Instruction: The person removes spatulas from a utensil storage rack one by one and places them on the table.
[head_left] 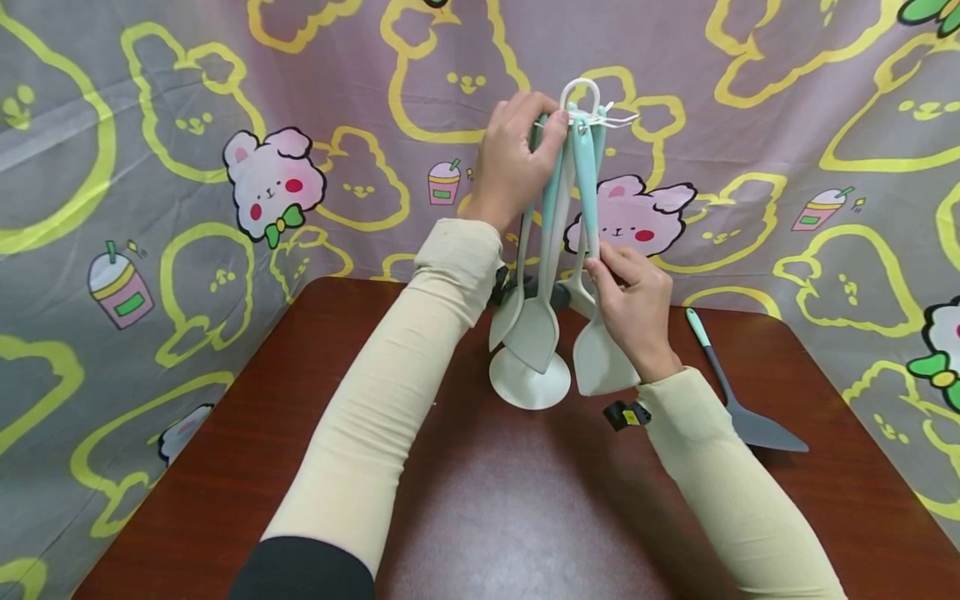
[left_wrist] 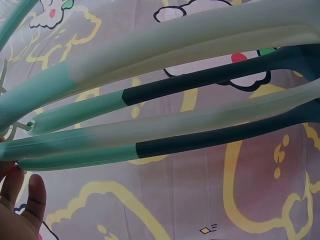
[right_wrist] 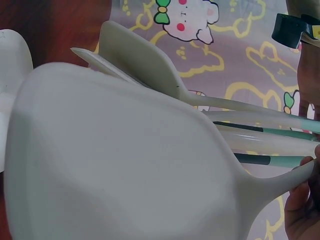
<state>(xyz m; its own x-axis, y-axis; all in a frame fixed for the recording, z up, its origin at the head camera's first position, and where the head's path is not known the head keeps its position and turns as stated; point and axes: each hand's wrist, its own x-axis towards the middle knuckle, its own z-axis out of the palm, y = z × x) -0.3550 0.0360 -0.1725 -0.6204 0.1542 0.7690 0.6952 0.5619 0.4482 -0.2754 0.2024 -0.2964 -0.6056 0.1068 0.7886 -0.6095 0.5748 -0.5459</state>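
A white utensil stand (head_left: 564, 379) with a loop and hooks on top holds several hanging utensils with mint handles. My left hand (head_left: 517, 158) grips near the hooks at its top, thumb by the handle ends; its fingertips (left_wrist: 36, 197) show at the lower left of the left wrist view. My right hand (head_left: 637, 304) pinches the pale shaft of a white spatula (head_left: 602, 362), whose mint handle reaches up to the hooks. Its broad blade fills much of the right wrist view. Beside it hangs another pale spatula (head_left: 534, 333). Two dark-shafted utensils hang behind, partly hidden.
A dark grey spatula (head_left: 765, 429) with a mint handle lies on the brown table (head_left: 487, 517), right of the stand. A patterned curtain (head_left: 360, 75) stands close behind and on both sides. Wrist cameras sit at both cuffs.
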